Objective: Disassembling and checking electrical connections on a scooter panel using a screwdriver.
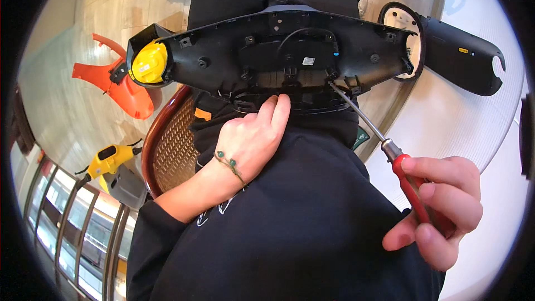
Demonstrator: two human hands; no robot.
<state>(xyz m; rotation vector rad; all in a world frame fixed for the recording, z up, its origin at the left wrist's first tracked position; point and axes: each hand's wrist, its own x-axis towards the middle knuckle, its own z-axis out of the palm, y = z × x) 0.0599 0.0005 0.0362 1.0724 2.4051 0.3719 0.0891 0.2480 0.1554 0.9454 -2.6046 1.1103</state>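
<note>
With noon at the top of our view, the long black plastic panel [267, 56] lies at twelve o'clock across the wearer's thighs, its ribbed inner side facing us. We judge the work to be partway along: the slim steel-shafted screwdriver with a red handle [392, 147] has its tip at a fixing point near the panel's lower edge, towards two o'clock, so that fixing looks to be in hand. We cannot tell whether a screw there is going in or out, nor how many fixings are left. The black cable with a blue tip [336, 53] already lies along the panel's inner face.

At four o'clock, we see the right hand [452, 209] with its fingers curled around the red handle. Near the centre, the left hand [251, 134] is loosely extended, two fingers reaching the panel's lower edge; we see nothing gripped in it.

We count one screwdriver, one long panel and one cable. Around them we count one round yellow plastic piece in a black housing [149, 63] at ten, one forked orange plastic shell [120, 92] between nine and ten, one yellow-and-grey plastic body [111, 159] near nine, and, at two, one pale-lined black oval shell [398, 19] beside one notched black plastic cover [460, 58].
</note>
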